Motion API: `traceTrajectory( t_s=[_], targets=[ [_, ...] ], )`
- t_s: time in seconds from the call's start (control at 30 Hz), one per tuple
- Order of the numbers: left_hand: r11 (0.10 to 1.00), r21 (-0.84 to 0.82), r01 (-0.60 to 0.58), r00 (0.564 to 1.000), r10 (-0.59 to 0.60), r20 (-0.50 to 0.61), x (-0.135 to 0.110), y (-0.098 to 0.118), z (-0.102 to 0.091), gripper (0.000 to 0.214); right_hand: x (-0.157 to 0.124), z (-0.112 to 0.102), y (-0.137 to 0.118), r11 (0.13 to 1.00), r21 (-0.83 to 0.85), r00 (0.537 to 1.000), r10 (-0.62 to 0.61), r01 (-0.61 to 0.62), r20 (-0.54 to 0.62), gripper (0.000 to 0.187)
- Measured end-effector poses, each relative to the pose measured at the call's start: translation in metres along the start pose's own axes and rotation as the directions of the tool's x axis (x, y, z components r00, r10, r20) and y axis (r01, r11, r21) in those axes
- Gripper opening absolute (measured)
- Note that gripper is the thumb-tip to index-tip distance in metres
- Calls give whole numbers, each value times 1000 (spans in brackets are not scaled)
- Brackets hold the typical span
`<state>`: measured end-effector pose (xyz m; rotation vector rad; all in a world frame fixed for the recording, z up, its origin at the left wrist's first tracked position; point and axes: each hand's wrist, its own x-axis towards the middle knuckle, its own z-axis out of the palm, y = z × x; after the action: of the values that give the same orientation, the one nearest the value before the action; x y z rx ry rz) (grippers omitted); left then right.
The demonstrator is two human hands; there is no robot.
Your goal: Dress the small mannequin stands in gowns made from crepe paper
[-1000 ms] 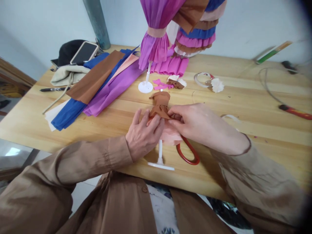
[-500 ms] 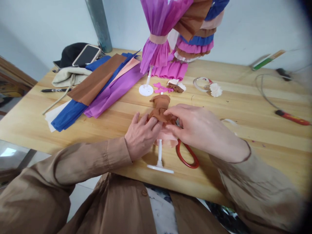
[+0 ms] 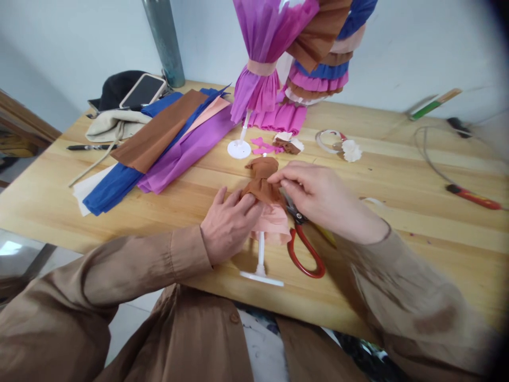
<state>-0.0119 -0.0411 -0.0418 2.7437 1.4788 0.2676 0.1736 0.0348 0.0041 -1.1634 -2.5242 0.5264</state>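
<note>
A small paper dress [image 3: 263, 172], brown crepe paper over a pale pink skirt [image 3: 274, 224], lies on the table on a white stand [image 3: 261, 261] whose round base points toward me. My left hand [image 3: 229, 223] holds its left side, the fingertips pressing the brown paper below the waist. From the right, my right hand [image 3: 318, 193] pinches the brown paper at the waist between thumb and forefinger. Red-handled scissors [image 3: 305, 249] lie just right of the skirt, beneath my right hand, their blades partly hidden.
Folded crepe paper strips [image 3: 163, 132] lie at left near a pen [image 3: 89, 147] and phone [image 3: 143, 91]. Behind stand a purple paper dress [image 3: 260, 79] and a tiered, many-coloured one [image 3: 318, 79]. A tape ring [image 3: 326, 139] and a red-handled tool [image 3: 473, 197] are at right.
My right hand has shifted slightly up, its fingers now pinched at the waist, uncovering more of the scissors and pink skirt. The left hand has hardly moved.
</note>
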Motion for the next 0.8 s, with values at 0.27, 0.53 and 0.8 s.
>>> traceTrajectory(
  t_s=[0.27, 0.53, 0.8],
  targets=[
    [999, -48, -7, 1000, 6, -21, 1, -1, 2, 27, -2, -4, 2, 998, 45, 997, 43, -46, 68, 31],
    [1000, -10, -23, 999, 23, -29, -1, 0, 4, 31, -6, -17, -3, 989, 140, 977, 16, -47, 215, 29],
    [997, -79, 13, 1000, -15, -25, 0, 2, 3, 27, -8, -4, -16, 989, -137, 989, -31, 51, 144, 23]
  ],
)
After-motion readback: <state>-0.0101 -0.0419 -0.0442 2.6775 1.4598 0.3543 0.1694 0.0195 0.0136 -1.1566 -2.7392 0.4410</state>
